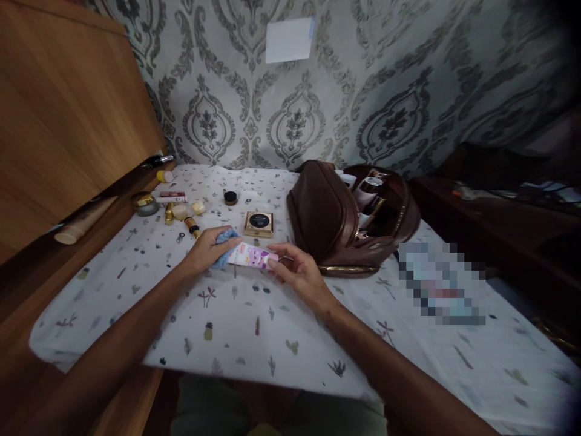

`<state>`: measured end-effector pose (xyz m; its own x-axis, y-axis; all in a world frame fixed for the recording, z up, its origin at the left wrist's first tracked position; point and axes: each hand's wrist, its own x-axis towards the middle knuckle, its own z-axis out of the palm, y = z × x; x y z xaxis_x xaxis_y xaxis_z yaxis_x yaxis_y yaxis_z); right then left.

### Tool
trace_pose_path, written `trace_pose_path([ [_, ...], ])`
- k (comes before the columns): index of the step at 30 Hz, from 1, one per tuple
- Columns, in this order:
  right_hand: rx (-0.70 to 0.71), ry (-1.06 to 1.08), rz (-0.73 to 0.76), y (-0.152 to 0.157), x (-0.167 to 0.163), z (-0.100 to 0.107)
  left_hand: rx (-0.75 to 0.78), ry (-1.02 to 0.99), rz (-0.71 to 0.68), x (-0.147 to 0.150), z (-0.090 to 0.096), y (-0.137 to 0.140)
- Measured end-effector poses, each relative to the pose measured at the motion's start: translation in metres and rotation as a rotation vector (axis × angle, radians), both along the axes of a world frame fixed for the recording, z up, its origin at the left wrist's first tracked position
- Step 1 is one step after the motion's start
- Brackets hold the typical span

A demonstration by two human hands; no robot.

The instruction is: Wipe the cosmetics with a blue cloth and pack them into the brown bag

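Note:
Between my two hands, above the middle of the table, is a white and purple tube [255,256] with a cartoon figure printed on it. My left hand [209,247] is closed around a bunched blue cloth [223,257], which presses against the tube's left end. At the other end, the fingers of my right hand [295,269] pinch the tube. Just beyond the hands lies a square gold compact [258,224] with a dark round label. A brown makeup bag [318,206] stands unzipped to the right, with several bottles and cosmetics inside.
Several small cosmetics lie at the back left, among them a black-lidded jar [230,198], a glass jar [145,204] and a gold-and-black tube [192,227]. A wooden cabinet [72,109] borders the left side. A pixelated patch [442,283] covers something right of the bag.

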<state>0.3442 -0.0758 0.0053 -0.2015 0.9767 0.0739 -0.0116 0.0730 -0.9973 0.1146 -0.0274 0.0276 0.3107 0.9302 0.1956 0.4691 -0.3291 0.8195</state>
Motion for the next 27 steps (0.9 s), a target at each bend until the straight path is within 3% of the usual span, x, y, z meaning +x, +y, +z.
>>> trace_pose_path([
  [4,-0.03,0.002,-0.032,0.0,-0.002,-0.002,0.287,0.129,0.232,0.004,-0.001,-0.004],
  [6,-0.039,-0.008,-0.055,0.001,-0.003,-0.003,0.449,0.144,0.277,0.011,-0.001,-0.011],
  [8,-0.043,-0.019,-0.052,0.001,-0.003,-0.004,0.563,0.172,0.207,0.02,-0.003,-0.02],
  [10,-0.031,-0.034,-0.035,0.001,-0.003,-0.005,0.623,0.255,0.037,0.033,-0.007,-0.028],
  [13,0.009,-0.073,-0.034,0.0,-0.002,-0.007,0.657,0.447,-0.217,0.048,-0.015,-0.033],
  [15,0.022,-0.095,-0.036,-0.001,-0.001,-0.008,0.648,0.559,-0.285,0.052,-0.019,-0.033],
  [23,0.014,-0.117,-0.038,0.0,-0.001,-0.005,0.591,0.74,-0.289,0.025,-0.019,-0.019],
  [27,-0.08,-0.028,-0.071,0.001,-0.001,-0.002,0.568,0.732,-0.291,0.009,-0.018,-0.008],
])
